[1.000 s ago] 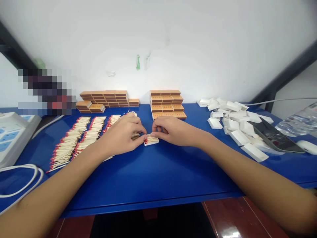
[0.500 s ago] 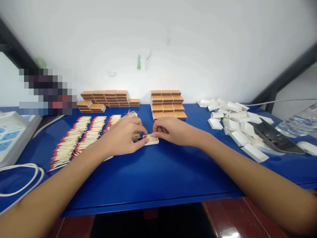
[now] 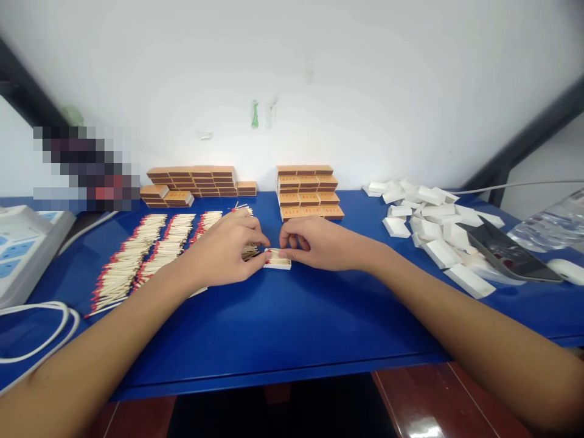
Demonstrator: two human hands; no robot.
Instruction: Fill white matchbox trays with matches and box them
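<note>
Blue table [image 3: 283, 322]; red-tipped matches [image 3: 137, 258]; orange matchboxes [image 3: 308, 191]; white trays [image 3: 433, 222].

I see a small tray [image 3: 278, 262] of matches on the bench [image 3: 283, 322], between my left hand [image 3: 225, 249] and right hand [image 3: 319, 243]; rows of matches [image 3: 146, 252] lie to its left; stacked matchboxes [image 3: 308, 191] stand behind it; loose trays [image 3: 429, 222] lie to the right.

The stacked orange matchboxes [image 3: 309, 190] bear small red print. It is too small to read. No other lettering shows.
</note>
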